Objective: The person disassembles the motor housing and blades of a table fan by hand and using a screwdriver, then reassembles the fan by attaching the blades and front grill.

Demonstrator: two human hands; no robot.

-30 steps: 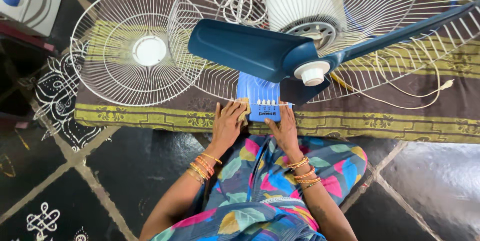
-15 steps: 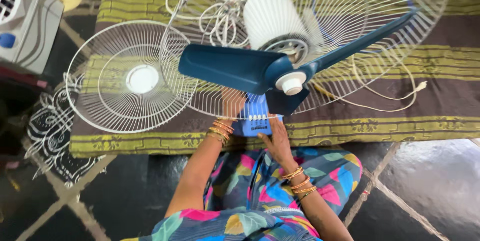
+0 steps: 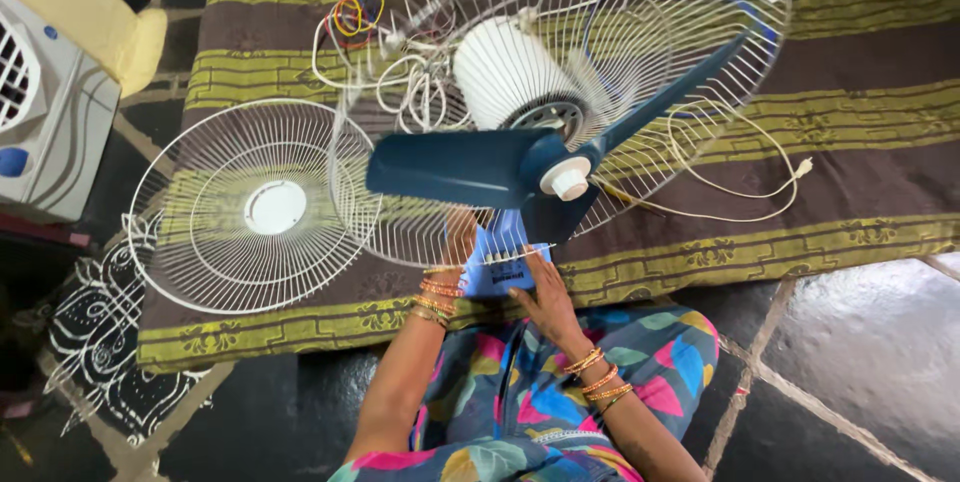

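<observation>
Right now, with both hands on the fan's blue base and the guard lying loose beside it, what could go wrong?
1. The fan looks tilted and held only at its base by the left hand and right hand; it could tip.
2. The blades have no front cover, since the loose guard lies apart on the mat; they could get knocked.
3. The white cord loops beside the fan and might snag.
</observation>
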